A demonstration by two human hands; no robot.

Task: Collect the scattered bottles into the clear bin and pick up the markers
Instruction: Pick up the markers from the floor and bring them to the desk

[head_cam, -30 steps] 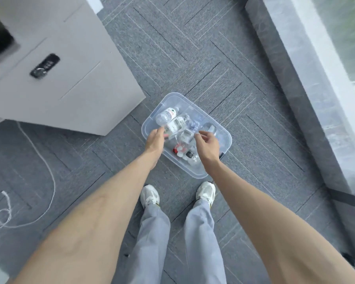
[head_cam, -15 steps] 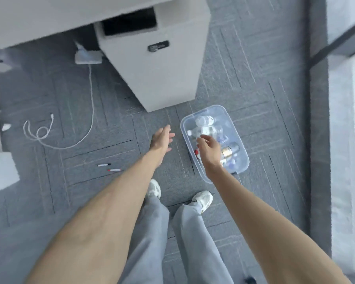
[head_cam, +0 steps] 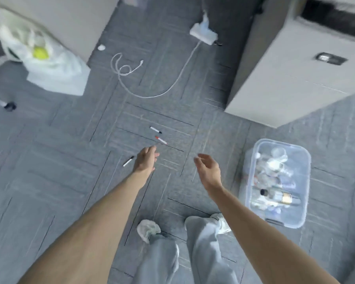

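The clear bin (head_cam: pixel 303 203) sits on the grey carpet at the right, filled with several bottles (head_cam: pixel 275 167). Three markers lie on the floor ahead: a black-capped marker (head_cam: pixel 155 130), a red-capped marker (head_cam: pixel 160 140) just below it, and another black-tipped marker (head_cam: pixel 128 161) beside my left hand. My left hand (head_cam: pixel 146 161) hangs open above the carpet, between the red marker and the nearer black one, holding nothing. My right hand (head_cam: pixel 208 169) is open too, fingers loosely curved, left of the bin and apart from it.
A grey cabinet (head_cam: pixel 291 64) stands at the upper right. A white cable (head_cam: pixel 162 91) with a charger block (head_cam: pixel 203 34) loops across the floor ahead. A white plastic bag (head_cam: pixel 49 64) lies at the upper left. My feet are below the hands.
My view has swung left away from the bin. Both hands left the bin and moved left over the carpet toward the markers. A third marker has come into view.
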